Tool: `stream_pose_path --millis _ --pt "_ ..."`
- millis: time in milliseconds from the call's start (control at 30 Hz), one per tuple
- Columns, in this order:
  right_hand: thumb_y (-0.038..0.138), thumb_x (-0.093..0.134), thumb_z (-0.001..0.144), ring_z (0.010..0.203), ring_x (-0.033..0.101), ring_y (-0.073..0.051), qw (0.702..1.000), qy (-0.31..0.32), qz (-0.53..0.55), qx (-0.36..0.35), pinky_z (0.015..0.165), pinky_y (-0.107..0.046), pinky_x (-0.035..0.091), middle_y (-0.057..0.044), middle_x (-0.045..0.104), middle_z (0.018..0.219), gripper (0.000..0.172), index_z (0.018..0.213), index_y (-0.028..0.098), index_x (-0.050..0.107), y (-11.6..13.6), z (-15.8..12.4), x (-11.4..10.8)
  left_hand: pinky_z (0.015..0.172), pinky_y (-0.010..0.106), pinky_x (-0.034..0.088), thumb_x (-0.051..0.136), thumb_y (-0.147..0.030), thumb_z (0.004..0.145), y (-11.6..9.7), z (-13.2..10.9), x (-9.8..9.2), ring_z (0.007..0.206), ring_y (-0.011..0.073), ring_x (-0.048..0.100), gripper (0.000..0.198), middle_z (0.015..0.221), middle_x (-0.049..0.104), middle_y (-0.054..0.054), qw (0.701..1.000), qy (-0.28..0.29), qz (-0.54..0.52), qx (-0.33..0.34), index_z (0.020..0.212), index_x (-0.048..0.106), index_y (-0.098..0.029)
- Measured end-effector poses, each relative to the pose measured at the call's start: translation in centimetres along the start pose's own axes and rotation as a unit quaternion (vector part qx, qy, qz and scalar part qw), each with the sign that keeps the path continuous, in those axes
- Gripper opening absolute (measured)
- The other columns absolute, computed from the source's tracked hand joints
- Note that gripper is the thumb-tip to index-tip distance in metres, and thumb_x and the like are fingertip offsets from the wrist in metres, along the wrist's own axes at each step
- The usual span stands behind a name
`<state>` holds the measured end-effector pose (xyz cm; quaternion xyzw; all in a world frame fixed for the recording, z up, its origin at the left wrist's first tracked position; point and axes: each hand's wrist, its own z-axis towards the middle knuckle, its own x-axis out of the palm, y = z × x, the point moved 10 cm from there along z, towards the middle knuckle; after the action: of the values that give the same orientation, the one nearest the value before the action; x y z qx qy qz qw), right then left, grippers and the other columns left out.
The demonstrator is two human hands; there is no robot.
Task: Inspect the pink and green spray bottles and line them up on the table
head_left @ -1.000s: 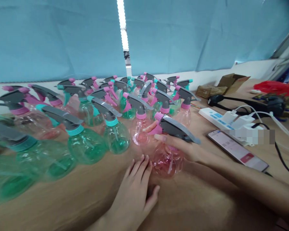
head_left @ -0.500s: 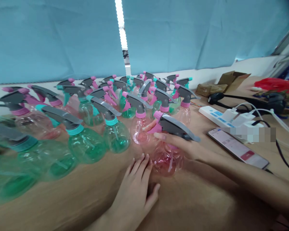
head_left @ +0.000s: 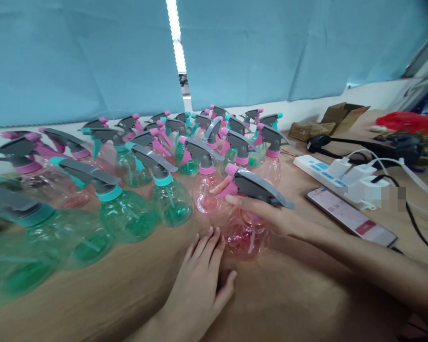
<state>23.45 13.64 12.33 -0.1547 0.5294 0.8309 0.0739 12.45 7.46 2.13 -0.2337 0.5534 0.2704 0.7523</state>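
A pink spray bottle (head_left: 243, 240) with a grey and pink head stands upright on the table. My right hand (head_left: 267, 211) wraps round its neck from the right, fingertips by the pink trigger; the palm side is hidden. My left hand (head_left: 203, 268) lies palm down on the table just left of that bottle, fingers stretched and the thumb apart, holding nothing. Close behind stands another pink spray bottle (head_left: 206, 190). Green spray bottles, such as one with a teal collar (head_left: 173, 202) and a larger-looking one (head_left: 128, 216), stand to the left.
Several more pink and green spray bottles crowd the back and left of the table. On the right lie a phone (head_left: 349, 216), a white power strip (head_left: 316, 169) with plugged-in cables, and a black headset (head_left: 374, 146). An open cardboard box (head_left: 342, 118) sits behind, before a blue curtain (head_left: 242, 52).
The view has shifted very slightly. Both hands and the spray bottles keep their places, and my right hand stays on the same pink bottle.
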Motion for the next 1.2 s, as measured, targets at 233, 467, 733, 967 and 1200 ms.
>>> stream_pose_path --millis 233,467,733,967,1200 --pt "0.043 0.063 0.078 0.072 0.054 -0.016 0.999 0.025 0.017 0.017 0.068 -0.030 0.048 0.000 0.058 0.077 0.022 0.073 0.023 0.057 -1.0 -0.1 0.5 0.097 0.054 0.044 0.055 -0.029 0.088 -0.3 0.2 -0.1 0.125 0.0341 0.048 0.043 0.136 0.051 0.022 1.000 0.005 0.018 0.010 0.124 0.053 -0.005" --pt "0.048 0.065 0.075 0.062 0.045 -0.015 0.999 -0.028 -0.005 -0.019 0.058 -0.029 0.044 0.001 0.051 0.068 0.026 0.069 0.025 0.055 -0.7 0.2 -0.5 0.100 0.054 0.040 0.053 -0.030 0.089 -0.1 0.1 -0.1 0.128 0.0337 0.045 0.043 0.138 0.049 0.020 1.000 0.003 0.000 0.004 0.125 0.053 -0.007" --pt "0.039 0.067 0.076 0.059 0.037 -0.011 0.999 -0.010 0.033 0.039 0.058 -0.026 0.039 0.004 0.039 0.065 0.032 0.063 0.023 0.042 0.5 0.1 0.0 0.101 0.053 0.040 0.052 -0.031 0.090 -0.1 0.1 -0.2 0.128 0.0334 0.045 0.043 0.139 0.049 0.020 1.000 0.009 -0.003 0.004 0.126 0.053 -0.007" --pt "0.045 0.061 0.078 0.057 0.035 -0.011 0.998 -0.003 0.057 0.011 0.053 -0.027 0.035 0.004 0.037 0.063 0.035 0.063 0.023 0.039 0.6 0.1 0.2 0.101 0.053 0.040 0.052 -0.031 0.090 -0.1 0.1 -0.2 0.129 0.0330 0.044 0.043 0.140 0.048 0.019 1.000 0.005 -0.012 -0.001 0.127 0.052 -0.009" --pt "0.045 0.063 0.079 0.056 0.037 -0.011 0.999 0.001 0.034 0.004 0.053 -0.026 0.037 0.004 0.039 0.063 0.032 0.064 0.022 0.045 0.6 0.3 0.1 0.101 0.053 0.040 0.053 -0.031 0.090 -0.1 0.1 -0.1 0.129 0.0331 0.043 0.044 0.141 0.047 0.019 1.000 0.014 -0.003 0.004 0.128 0.052 -0.008"
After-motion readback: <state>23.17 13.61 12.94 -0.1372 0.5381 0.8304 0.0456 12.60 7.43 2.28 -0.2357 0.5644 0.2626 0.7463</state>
